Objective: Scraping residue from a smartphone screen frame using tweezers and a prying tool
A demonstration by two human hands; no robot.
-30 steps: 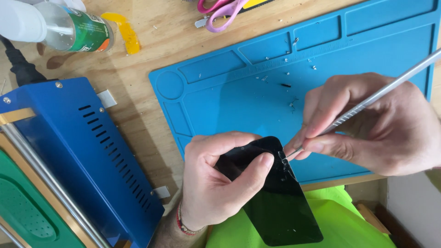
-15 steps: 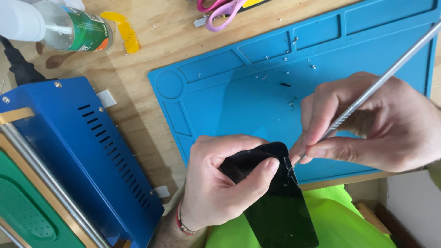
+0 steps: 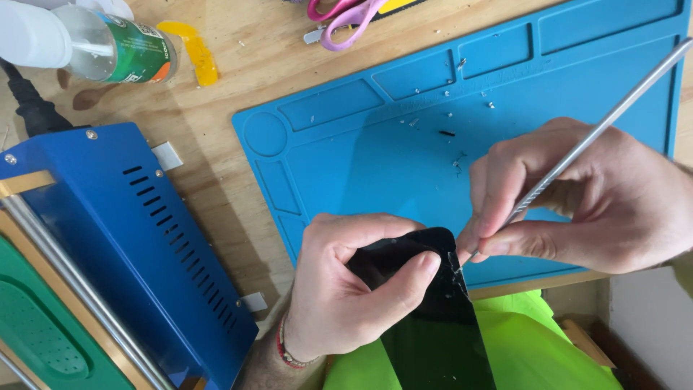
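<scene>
At phone panel edge: metal spudger

The flat, glossy black glass panel is held tilted over the near edge of the surface, its upper corner cracked. The long, thin silver metal pry tool slants diagonally, its tip touching the cracked corner.

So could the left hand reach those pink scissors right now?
Probably not freely: the left hand is gripping the black glass panel, and the pink scissors lie at the far desk edge, beyond the blue mat.
</scene>
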